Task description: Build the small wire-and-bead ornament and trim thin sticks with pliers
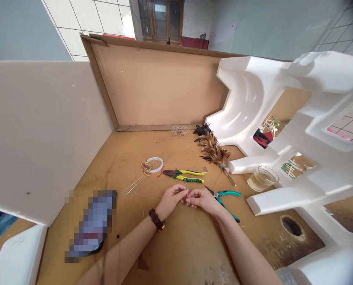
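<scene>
My left hand (pixel 174 200), with a brown watch (pixel 156 220) on its wrist, is closed in a pinch above the table. Right beside it, my right hand (pixel 202 199) pinches too, and the fingertips of both nearly touch. A thin wire (pixel 186 184) pokes up between them; most of it is hidden by the fingers. Just beyond lie combination pliers (pixel 184 174) with yellow-green handles. Teal-handled pliers (pixel 228 194) rest open to the right of my right hand. A white ring (pixel 161 164) with coloured threads (pixel 146 168) and several straight wires (pixel 133 187) lie to the left.
A feather bundle (pixel 213 148) lies at the back right, near a wire tangle (pixel 179 130). A glass bowl (pixel 262 179) of liquid stands by white foam packaging (pixel 271 198). A blurred phone-like object (pixel 91 225) lies left. Cardboard (pixel 164 87) walls the back; the table (pixel 293 226) has a hole.
</scene>
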`<state>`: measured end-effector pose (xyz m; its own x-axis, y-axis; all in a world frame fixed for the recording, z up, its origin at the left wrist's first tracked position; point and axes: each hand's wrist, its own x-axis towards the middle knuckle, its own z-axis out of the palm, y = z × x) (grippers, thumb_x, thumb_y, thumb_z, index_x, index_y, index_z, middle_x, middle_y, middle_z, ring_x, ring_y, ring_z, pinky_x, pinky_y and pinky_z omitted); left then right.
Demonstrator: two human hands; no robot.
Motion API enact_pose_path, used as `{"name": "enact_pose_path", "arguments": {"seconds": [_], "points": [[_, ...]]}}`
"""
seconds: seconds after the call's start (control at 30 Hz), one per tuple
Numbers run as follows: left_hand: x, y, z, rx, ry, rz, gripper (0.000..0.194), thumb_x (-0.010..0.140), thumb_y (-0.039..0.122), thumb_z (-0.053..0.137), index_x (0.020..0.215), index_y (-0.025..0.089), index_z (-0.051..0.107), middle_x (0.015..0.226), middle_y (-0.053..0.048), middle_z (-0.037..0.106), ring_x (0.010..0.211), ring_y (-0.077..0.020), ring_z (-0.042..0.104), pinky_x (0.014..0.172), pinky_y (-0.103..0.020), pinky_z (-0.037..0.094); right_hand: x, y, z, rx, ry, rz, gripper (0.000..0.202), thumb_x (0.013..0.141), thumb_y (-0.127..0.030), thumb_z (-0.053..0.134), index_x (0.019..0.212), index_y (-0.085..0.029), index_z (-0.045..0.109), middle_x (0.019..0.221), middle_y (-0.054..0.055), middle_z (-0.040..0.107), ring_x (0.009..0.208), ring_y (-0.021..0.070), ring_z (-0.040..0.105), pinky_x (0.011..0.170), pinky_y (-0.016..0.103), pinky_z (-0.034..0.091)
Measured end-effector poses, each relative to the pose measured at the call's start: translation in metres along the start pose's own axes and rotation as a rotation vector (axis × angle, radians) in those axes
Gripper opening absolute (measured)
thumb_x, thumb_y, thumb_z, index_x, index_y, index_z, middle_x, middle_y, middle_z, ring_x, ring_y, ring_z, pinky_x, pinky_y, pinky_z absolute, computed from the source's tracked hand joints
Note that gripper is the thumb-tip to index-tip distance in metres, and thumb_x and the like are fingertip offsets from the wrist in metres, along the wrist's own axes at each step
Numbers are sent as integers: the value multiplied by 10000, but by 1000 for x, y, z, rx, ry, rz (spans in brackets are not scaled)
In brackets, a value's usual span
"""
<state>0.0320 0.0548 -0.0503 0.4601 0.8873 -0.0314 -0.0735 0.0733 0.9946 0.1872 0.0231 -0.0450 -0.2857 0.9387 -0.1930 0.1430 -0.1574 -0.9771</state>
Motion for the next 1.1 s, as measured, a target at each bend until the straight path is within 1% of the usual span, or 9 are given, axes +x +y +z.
{"name": "enact_pose_path", "arguments": {"seconds": [0.1,0.2,0.27,0.37,0.53,0.7,0.8,0.97,1.1], "points": [[-1,2,2,-22,24,29,249,683,374,616,716,149,516,636,33,550,571,-85,532,602,-231,456,-4,-6,-1,-117,35,-1,273,699,-401,592,701,-131,635,631,22,629,543,100,522,543,218,410],[-2,2,1,-96,44,8,266,689,386,610,740,159,481,668,33,537,621,-100,571,624,-248,475,-20,-17,-9,-415,188,-60,303,765,-410,503,763,-151,659,726,45,656,660,150,568,620,255,427],[-2,0,0,-137,29,-21,277,689,387,611,769,163,469,676,36,522,620,-105,586,601,-244,479,-37,-22,-20,-633,288,-108,315,783,-412,474,893,-174,650,886,62,655,795,183,575,719,285,422],[-1,-2,-1,-163,-1,-42,285,684,381,618,795,163,472,677,37,511,608,-102,591,583,-233,482,-64,-20,-41,-990,420,-37,486,748,-465,495,1128,-166,548,1055,114,594,1002,259,500,849,359,366],[-2,-2,-1,-215,-28,-33,285,680,374,625,806,163,482,695,33,502,626,-108,601,572,-224,483,-90,-1,-60,-1327,327,156,781,615,-468,595,1299,-176,355,1325,144,369,1198,333,292,909,448,284],[-4,-3,-3,-231,-121,1,267,694,370,612,808,166,484,706,18,556,620,-101,592,553,-209,465,-89,0,-63,-1469,234,129,810,582,-416,605,1308,-199,318,1291,145,383,1125,343,361,862,419,313],[-3,-2,-5,-225,-147,-8,275,683,367,622,804,162,484,674,17,574,601,-99,586,534,-199,447,-84,-4,-64,-1547,192,180,738,602,-304,598,1282,-189,338,1121,155,505,972,316,484,766,379,352],[-2,1,-8,-245,-170,1,291,672,346,635,842,149,506,662,15,572,577,-95,578,522,-197,437,-80,-9,-66,-1587,255,238,301,707,-222,491,1001,-165,523,915,132,564,830,266,552,661,325,360],[-2,3,-10,-233,-197,15,298,680,344,628,871,145,515,650,18,564,551,-89,571,501,-189,430,-82,-18,-68,-1291,291,258,164,700,-248,479,843,-173,505,836,75,571,755,203,557,609,276,371]]}}
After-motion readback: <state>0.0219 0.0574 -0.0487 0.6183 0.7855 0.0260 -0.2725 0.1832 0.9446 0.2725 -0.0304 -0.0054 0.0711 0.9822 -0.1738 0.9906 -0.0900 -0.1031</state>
